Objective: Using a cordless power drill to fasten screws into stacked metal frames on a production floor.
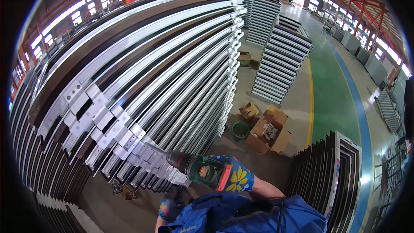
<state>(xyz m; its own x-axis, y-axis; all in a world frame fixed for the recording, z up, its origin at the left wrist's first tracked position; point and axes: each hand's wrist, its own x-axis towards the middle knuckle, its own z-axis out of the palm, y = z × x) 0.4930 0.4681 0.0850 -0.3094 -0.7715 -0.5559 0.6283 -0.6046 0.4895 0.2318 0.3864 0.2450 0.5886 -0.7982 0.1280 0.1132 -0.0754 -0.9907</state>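
My right hand (pixel 239 176), in a blue glove with a yellow flower print, grips a green and black cordless drill (pixel 205 171). The drill points left, its tip against or close to the metal hinges (pixel 137 150) along the near corner of a tall stack of frames (pixel 172 67). These frames are silver and brown, piled flat on one another. Low in the picture, beside the stack's lower part, is my gloved left hand (pixel 170 209). Its fingers are dark and blurred, so what they hold, if anything, does not show.
Beyond the drill stand an open cardboard box (pixel 276 125) with small parts, a smaller carton (pixel 249 110) and a green bucket (pixel 240 129). Another frame stack (pixel 282 60) rises behind them. Dark frames (pixel 317 174) stand at right. More frames (pixel 45 168) fill the left.
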